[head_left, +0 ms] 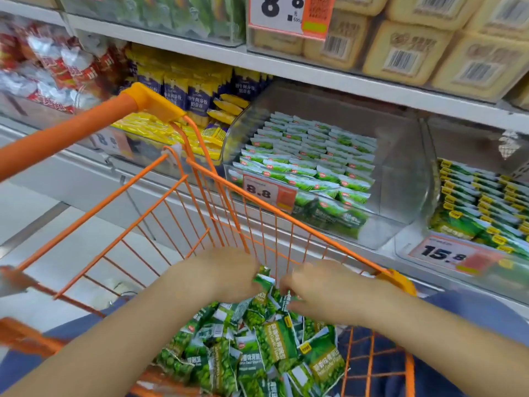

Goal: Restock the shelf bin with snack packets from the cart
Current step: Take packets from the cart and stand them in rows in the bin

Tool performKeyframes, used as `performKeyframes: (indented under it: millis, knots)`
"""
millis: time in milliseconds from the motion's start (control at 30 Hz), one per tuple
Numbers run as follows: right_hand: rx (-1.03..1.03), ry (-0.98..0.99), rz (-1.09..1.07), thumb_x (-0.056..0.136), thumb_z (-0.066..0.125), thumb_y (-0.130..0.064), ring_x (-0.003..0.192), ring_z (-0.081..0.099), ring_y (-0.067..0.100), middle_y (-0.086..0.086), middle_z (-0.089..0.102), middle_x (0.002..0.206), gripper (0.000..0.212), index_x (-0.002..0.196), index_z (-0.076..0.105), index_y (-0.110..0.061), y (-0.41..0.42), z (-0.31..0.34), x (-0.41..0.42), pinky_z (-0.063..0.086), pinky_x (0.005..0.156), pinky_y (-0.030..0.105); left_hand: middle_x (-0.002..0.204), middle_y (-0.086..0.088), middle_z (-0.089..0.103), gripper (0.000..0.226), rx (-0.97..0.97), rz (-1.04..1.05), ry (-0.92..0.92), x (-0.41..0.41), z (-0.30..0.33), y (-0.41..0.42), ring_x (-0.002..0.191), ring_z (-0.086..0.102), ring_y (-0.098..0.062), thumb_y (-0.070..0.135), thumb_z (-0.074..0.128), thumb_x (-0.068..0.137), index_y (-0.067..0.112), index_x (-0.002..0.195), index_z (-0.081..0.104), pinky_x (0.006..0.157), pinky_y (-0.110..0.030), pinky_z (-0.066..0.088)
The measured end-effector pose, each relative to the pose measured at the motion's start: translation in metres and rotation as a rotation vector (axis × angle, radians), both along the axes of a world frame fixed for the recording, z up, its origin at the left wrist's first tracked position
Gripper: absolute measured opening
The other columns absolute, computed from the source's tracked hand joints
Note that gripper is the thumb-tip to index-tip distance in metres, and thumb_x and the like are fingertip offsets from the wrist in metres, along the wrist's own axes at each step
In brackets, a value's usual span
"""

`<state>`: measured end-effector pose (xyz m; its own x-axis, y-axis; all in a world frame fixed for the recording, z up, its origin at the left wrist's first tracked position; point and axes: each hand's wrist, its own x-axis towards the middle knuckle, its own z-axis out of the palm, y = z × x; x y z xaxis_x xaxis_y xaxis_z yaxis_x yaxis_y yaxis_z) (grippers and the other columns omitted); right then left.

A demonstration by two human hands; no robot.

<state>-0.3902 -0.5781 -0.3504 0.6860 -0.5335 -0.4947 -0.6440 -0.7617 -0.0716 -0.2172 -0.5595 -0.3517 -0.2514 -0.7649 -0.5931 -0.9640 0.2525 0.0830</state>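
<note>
A: Quick pass. Where are my hands?

B: Both down in the orange cart [217, 202], over the heap of green snack packets [257, 351]. Left hand [229, 277] has its fingers curled round a packet at the top of the heap. Right hand [323, 290] pinches another just beside it. Motion blur, so I can't tell how many each holds.

A: Target?

B: Clear shelf bin [400, 179] with the 8.8 price tag [267, 191], just past the cart's far rim. Matching green packets sit in rows on its left and middle; the right part looks bare.

A: Risks from here?

B: As I judge it, I'm grabbing loose packets from a jumble, so one could slip on the lift and drop back or fall between cart and shelf. The cart wire could snag a packet. Also the neighbouring bin [483, 202] on the right holds similar green packets, so a rushed reach could land stock there.
</note>
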Motion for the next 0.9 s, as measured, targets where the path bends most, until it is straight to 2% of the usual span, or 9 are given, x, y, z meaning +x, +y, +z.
performKeyframes:
  millis: [133,200,300,367,467,533,667,833,900]
  knots:
    - [0.062,0.330,0.198,0.095,0.050,-0.012,0.089,0.060,0.032,0.014,0.060,0.099,0.027,0.119,0.056,-0.002,0.008,-0.057,0.020,0.032,0.046,0.029,0.106,-0.009,0.053,0.047,0.127,0.070,-0.104,0.018,-0.025,-0.005,0.085,0.047,-0.021,0.044,0.038,0.101,0.007,0.126,0.053,0.079,-0.036,0.045]
    - [0.052,0.417,0.281,0.096,0.049,-0.014,0.096,0.060,0.032,0.014,0.060,0.110,0.038,0.133,0.047,-0.005,0.013,-0.071,0.021,0.035,0.050,0.031,0.118,-0.011,0.057,0.046,0.100,0.098,-0.074,0.020,-0.028,-0.009,0.093,0.053,-0.023,0.043,0.036,0.102,0.009,0.129,0.053,0.085,-0.036,0.046]
    - [0.053,0.503,0.268,0.098,0.048,-0.013,0.084,0.054,0.027,0.012,0.060,0.111,0.030,0.126,0.052,-0.005,0.012,-0.073,0.017,0.035,0.054,0.033,0.138,-0.010,0.049,0.049,0.078,0.115,-0.029,0.020,-0.029,-0.012,0.119,0.052,-0.027,0.045,0.035,0.102,0.014,0.140,0.043,0.099,-0.039,0.045]
    - [0.049,0.571,0.253,0.098,0.048,-0.013,0.081,0.049,0.025,0.006,0.058,0.096,0.024,0.119,0.056,-0.004,0.008,-0.067,0.015,0.035,0.054,0.034,0.139,-0.009,0.048,0.050,0.089,0.103,-0.023,0.017,-0.031,-0.011,0.121,0.051,-0.027,0.046,0.034,0.102,0.015,0.140,0.041,0.100,-0.040,0.045]
    - [0.095,0.675,0.284,0.095,0.058,-0.019,0.075,0.044,0.023,0.003,0.040,0.074,0.019,0.111,0.053,-0.010,0.005,-0.062,0.016,0.039,0.068,0.035,0.136,-0.010,0.050,0.049,0.086,0.093,-0.018,0.016,-0.031,-0.011,0.119,0.052,-0.027,0.046,0.034,0.102,0.014,0.138,0.043,0.098,-0.040,0.046]
    - [0.107,0.692,0.300,0.093,0.061,-0.019,0.079,0.044,0.024,0.003,0.040,0.073,0.028,0.118,0.056,-0.007,0.006,-0.063,0.016,0.040,0.070,0.035,0.137,-0.009,0.049,0.051,0.087,0.094,-0.022,0.016,-0.032,-0.010,0.120,0.051,-0.027,0.047,0.035,0.102,0.013,0.140,0.042,0.098,-0.038,0.045]
    - [0.092,0.623,0.316,0.092,0.061,-0.013,0.060,0.040,0.019,0.002,0.042,0.070,0.009,0.091,0.056,-0.006,0.006,-0.073,0.016,0.036,0.049,0.032,0.137,-0.010,0.050,0.051,0.082,0.091,-0.022,0.019,-0.033,-0.010,0.121,0.051,-0.026,0.047,0.036,0.101,0.013,0.139,0.043,0.099,-0.038,0.045]
    - [0.121,0.634,0.378,0.092,0.062,-0.017,0.069,0.047,0.021,0.004,0.053,0.075,0.014,0.091,0.061,-0.003,0.007,-0.075,0.014,0.041,0.061,0.034,0.135,-0.010,0.052,0.049,0.070,0.081,-0.013,0.020,-0.035,-0.011,0.119,0.052,-0.027,0.046,0.036,0.101,0.012,0.136,0.046,0.099,-0.040,0.044]
    - [0.209,0.441,0.228,0.095,0.056,-0.016,0.068,0.045,0.020,0.005,0.054,0.080,0.012,0.094,0.060,-0.004,-0.003,-0.064,0.015,0.036,0.055,0.029,0.127,-0.010,0.057,0.046,0.031,0.099,0.053,0.025,-0.034,-0.011,0.112,0.056,-0.026,0.046,0.038,0.101,0.013,0.131,0.051,0.097,-0.041,0.046]
